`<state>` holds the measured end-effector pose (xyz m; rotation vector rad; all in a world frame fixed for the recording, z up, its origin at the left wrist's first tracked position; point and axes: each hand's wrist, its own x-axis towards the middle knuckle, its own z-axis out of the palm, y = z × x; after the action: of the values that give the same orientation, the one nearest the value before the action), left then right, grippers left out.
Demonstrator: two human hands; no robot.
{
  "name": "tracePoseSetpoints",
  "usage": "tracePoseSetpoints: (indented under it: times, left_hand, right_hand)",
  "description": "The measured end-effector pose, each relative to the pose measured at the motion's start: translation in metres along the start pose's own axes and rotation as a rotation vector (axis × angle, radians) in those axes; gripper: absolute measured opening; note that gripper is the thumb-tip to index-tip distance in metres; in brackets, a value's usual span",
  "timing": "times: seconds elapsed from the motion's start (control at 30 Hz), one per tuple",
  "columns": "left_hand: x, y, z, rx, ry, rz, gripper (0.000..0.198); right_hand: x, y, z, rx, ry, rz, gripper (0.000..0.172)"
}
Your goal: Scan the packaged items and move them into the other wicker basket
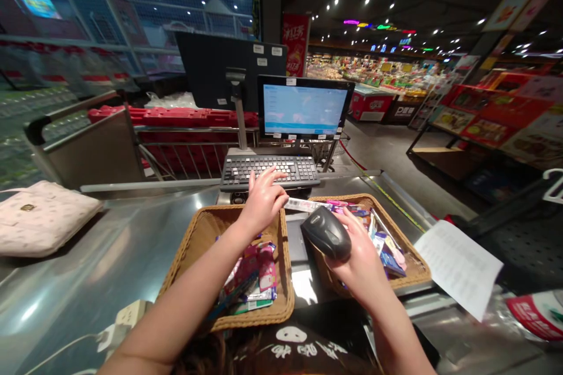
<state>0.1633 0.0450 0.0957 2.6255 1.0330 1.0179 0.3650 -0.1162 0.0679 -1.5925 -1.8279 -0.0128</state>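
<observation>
My right hand (360, 261) is wrapped round a black handheld barcode scanner (326, 232), held over the gap between two wicker baskets. My left hand (263, 199) reaches forward with fingers stretched out, its fingertips on the keys of a black keyboard (269, 171). Behind the keyboard stands a lit monitor (303, 108) showing a blue and white screen. The left basket (197, 234) holds several small packets in pink and green. The right basket (411, 272) is full of small colourful packets.
A steel checkout counter (114, 258) carries a pale quilted purse (39, 217) at left, a white power strip (127, 316) and a printed sheet (457, 266) at right. Red shopping baskets (176, 117) and a rail stand behind. Store shelves (505, 117) fill the right.
</observation>
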Motion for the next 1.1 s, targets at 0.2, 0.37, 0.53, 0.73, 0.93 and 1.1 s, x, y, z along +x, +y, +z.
tracePoseSetpoints:
  times: [0.2, 0.37, 0.53, 0.73, 0.93, 1.1]
  left_hand:
    - [-0.013, -0.007, -0.007, 0.035, 0.014, -0.015, 0.021]
    - [-0.03, -0.015, -0.018, 0.071, 0.014, -0.068, 0.021]
    - [-0.056, -0.029, -0.027, 0.109, 0.007, -0.15, 0.02]
    - [-0.095, -0.052, -0.033, 0.144, -0.033, -0.265, 0.023]
    - [-0.124, -0.069, -0.035, 0.173, -0.05, -0.347, 0.021]
    - [-0.138, -0.077, -0.036, 0.169, -0.043, -0.398, 0.021]
  right_hand:
    - [0.002, -0.006, 0.005, 0.001, -0.018, -0.018, 0.056]
    - [0.005, -0.015, 0.011, 0.037, -0.016, -0.039, 0.055]
    - [0.011, -0.02, 0.02, 0.06, -0.067, -0.069, 0.049]
    - [0.019, -0.027, 0.032, 0.096, -0.124, -0.103, 0.05]
    - [0.024, -0.04, 0.043, 0.138, -0.16, -0.112, 0.045]
    - [0.028, -0.046, 0.049, 0.157, -0.17, -0.107, 0.046]
